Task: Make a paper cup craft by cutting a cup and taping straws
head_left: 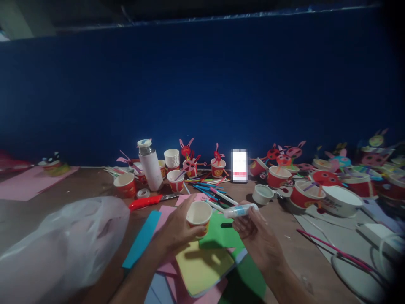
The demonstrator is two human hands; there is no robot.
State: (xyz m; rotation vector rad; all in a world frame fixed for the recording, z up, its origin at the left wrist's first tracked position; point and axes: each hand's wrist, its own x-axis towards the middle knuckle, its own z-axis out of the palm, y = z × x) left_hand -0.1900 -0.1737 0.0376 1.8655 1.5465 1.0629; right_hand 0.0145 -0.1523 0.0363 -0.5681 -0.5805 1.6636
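One paper cup (200, 214) and one white tube (233, 212) occupy my hands at a brown table (294, 247), with one flask (151, 169), one red-handled knife (145, 203) and one nested cup stack (172, 159) beyond. My left hand (180, 223), half curled, wraps the cup, mouth up, over coloured sheets (218, 240); my right hand (251, 226), fingers bent, grasps the tube just beside it. Tabletop shows between my right forearm (276, 264) and a pale board's (340, 232) edge; a plastic bag (72, 245) bounds the left.
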